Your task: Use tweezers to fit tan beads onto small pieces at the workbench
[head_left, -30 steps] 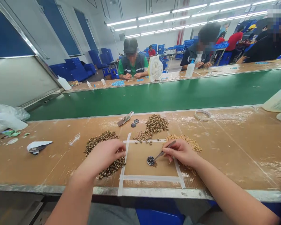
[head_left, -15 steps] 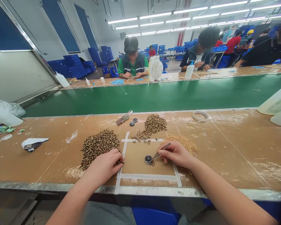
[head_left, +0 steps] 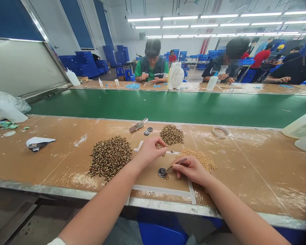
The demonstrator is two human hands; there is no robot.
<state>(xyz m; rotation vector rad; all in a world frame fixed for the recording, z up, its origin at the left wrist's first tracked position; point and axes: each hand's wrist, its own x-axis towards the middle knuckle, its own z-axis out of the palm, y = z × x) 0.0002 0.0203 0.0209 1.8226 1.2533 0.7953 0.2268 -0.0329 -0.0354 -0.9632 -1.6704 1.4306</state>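
Within the taped frame (head_left: 163,191) lay the dark round piece (head_left: 162,172), probably light, stiff and slick, best gripped by its rim. Right hand (head_left: 190,169) pinched a slim tool (head_left: 169,168), its tip just at the piece! Left hand (head_left: 151,149), half curled, hung over the frame's far edge; whether it pinched anything, I couldn't tell.
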